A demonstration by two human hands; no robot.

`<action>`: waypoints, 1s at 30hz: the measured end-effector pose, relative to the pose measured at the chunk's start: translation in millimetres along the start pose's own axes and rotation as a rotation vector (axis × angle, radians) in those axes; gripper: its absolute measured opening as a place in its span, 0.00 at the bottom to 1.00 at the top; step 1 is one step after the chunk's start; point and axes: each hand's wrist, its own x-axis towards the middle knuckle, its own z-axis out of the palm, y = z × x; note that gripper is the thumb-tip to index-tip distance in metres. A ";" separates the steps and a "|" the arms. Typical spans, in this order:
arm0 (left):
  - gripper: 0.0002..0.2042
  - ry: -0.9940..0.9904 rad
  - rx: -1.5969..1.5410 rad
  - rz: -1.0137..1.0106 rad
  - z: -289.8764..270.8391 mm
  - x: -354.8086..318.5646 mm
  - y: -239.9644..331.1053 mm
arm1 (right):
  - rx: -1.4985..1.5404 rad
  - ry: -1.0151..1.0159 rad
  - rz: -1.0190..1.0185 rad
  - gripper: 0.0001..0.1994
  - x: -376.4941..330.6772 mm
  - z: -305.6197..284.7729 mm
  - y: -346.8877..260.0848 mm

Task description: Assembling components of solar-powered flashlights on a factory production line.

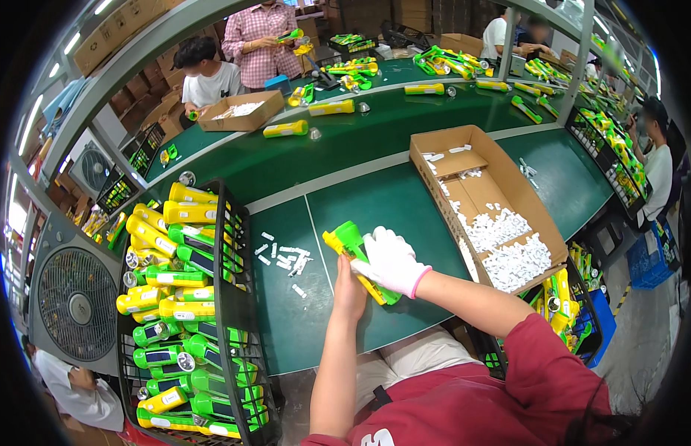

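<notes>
Bare left hand (pixel 350 288) grips green-and-yellow plastic flashlight (pixel 354 256) from below, white-gloved right hand (pixel 391 262) clamps over it; keep it steady, seat part squarely.

- I see a green and yellow plastic flashlight (pixel 354 256) held just above the near part of the green table, about the middle of the scene.
- It lies tilted, one end pointing far-left, the other near-right.
- My bare left hand (pixel 349 290) grips it from below.
- My white-gloved right hand (pixel 391 262) covers its right side, hiding part of the body.
</notes>
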 end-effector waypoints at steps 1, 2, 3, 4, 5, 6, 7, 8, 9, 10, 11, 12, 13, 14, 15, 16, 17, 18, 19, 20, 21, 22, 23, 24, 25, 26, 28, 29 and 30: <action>0.25 0.001 0.025 -0.021 -6.0 7.2 2.9 | 0.002 -0.006 0.001 0.26 5.4 3.0 -2.4; 0.24 0.041 -0.004 -0.060 -11.8 14.7 6.3 | 0.074 -0.037 0.042 0.27 11.0 5.7 -4.2; 0.24 0.040 -0.003 -0.068 -17.7 22.4 10.7 | 0.145 -0.067 0.086 0.27 16.3 7.7 -4.9; 0.24 0.006 -0.013 -0.074 -23.1 30.8 15.8 | 0.193 -0.062 0.117 0.27 20.5 7.6 -6.0; 0.24 -0.042 -0.027 -0.092 -22.4 43.0 15.7 | 0.240 -0.063 0.138 0.28 22.0 1.7 -2.1; 0.24 -0.011 -0.086 -0.073 -29.0 53.1 20.6 | 0.258 0.020 0.098 0.28 22.2 3.9 -3.4; 0.24 -0.084 -0.129 -0.020 -24.4 59.7 27.2 | 0.270 0.106 0.062 0.27 21.1 1.5 -2.7; 0.24 -0.099 -0.189 -0.019 -24.4 67.7 30.0 | 0.262 0.099 0.062 0.27 19.1 -8.1 1.2; 0.23 -0.118 -0.250 -0.019 -24.1 75.0 32.0 | 0.212 0.166 0.044 0.24 15.6 -22.9 6.2; 0.22 -0.121 -0.323 -0.049 -29.3 85.8 31.1 | 0.251 0.164 0.018 0.21 15.0 -36.3 19.0; 0.22 -0.144 -0.289 -0.024 -32.5 97.2 29.1 | 0.290 0.161 -0.011 0.19 17.0 -49.2 38.3; 0.21 -0.144 -0.300 -0.039 -32.1 106.6 26.2 | 0.234 0.207 -0.029 0.15 20.4 -59.0 62.5; 0.21 -0.142 -0.310 -0.053 -31.6 115.9 23.5 | 0.178 0.250 -0.047 0.12 27.3 -69.2 87.8; 0.21 -0.150 -0.304 -0.073 -27.7 124.9 21.0 | 0.095 0.251 0.063 0.11 39.8 -72.3 116.7; 0.20 -0.148 -0.304 -0.068 -20.0 132.1 17.9 | 0.010 0.249 0.168 0.10 56.5 -72.0 150.8; 0.20 -0.149 -0.306 -0.062 -12.2 138.2 15.8 | -0.066 0.162 0.256 0.10 76.2 -76.2 183.9; 0.20 -0.155 -0.302 -0.072 -9.5 142.5 14.1 | -0.136 0.071 0.337 0.11 97.4 -74.8 216.7; 0.21 -0.212 -0.310 -0.082 -8.4 145.6 12.3 | -0.189 0.052 0.339 0.12 116.2 -66.9 251.2; 0.21 -0.266 -0.316 -0.090 -8.7 147.7 12.1 | -0.240 0.033 0.336 0.13 132.5 -55.5 280.7; 0.22 -0.247 -0.296 -0.091 -9.3 148.6 12.3 | -0.235 0.033 0.332 0.13 146.6 -43.0 302.8; 0.21 -0.239 -0.276 -0.096 -9.5 148.3 12.3 | -0.261 0.082 0.275 0.14 158.1 -32.1 321.4; 0.22 -0.246 -0.267 -0.099 -12.9 148.0 11.9 | -0.286 0.131 0.216 0.15 168.1 -24.2 331.0; 0.22 -0.254 -0.257 -0.103 -14.9 148.7 11.2 | -0.280 0.133 0.210 0.15 176.6 -16.1 340.2; 0.23 -0.211 -0.263 -0.102 -15.9 148.3 12.4 | -0.223 0.124 0.241 0.15 187.1 -10.0 337.0; 0.22 -0.226 -0.275 -0.097 -18.4 149.1 12.8 | -0.167 0.114 0.272 0.16 196.3 -4.0 333.7; 0.22 -0.219 -0.253 -0.091 -21.1 149.6 15.1 | -0.185 0.117 0.313 0.16 202.5 -0.8 332.4; 0.21 -0.245 -0.347 -0.132 -27.8 152.0 19.4 | -0.259 0.155 0.286 0.14 211.4 -1.6 328.3; 0.22 -0.237 -0.397 -0.165 -27.9 153.5 21.2 | -0.319 0.175 0.251 0.13 212.8 -3.7 327.2; 0.22 -0.252 -0.362 -0.147 -26.5 153.5 22.6 | -0.287 0.111 0.315 0.10 214.2 -8.3 324.6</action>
